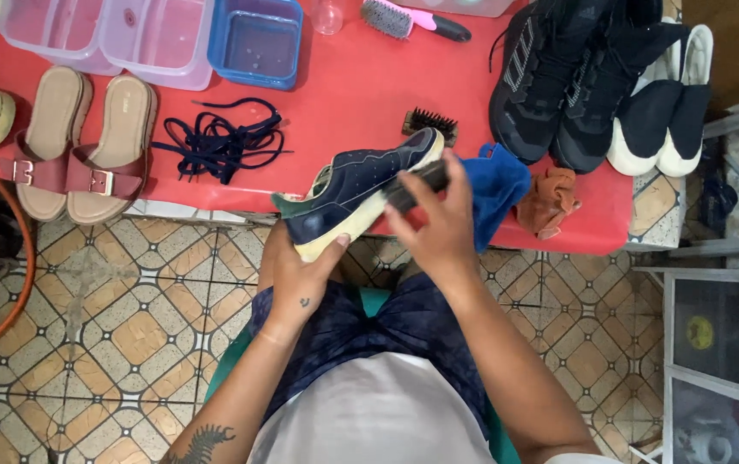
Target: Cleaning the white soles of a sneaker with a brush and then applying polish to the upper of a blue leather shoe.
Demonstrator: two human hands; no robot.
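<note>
L hand [300,279] fingers wrapped round navy sneaker [361,185] heel; R hand [438,219] clamping dark brush [421,182] on it

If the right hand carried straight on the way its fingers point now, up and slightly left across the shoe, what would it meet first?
The right hand already presses a dark brush on the navy sneaker. Going straight on, it would probably meet the small brown bristle brush on the red table next, though depth is unclear.

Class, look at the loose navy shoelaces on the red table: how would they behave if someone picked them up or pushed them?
The navy shoelaces lie in a slack tangle, so they would probably droop limply when lifted. Pushed, they would likely bunch rather than slide whole. They look thin, so probably very light.
</note>
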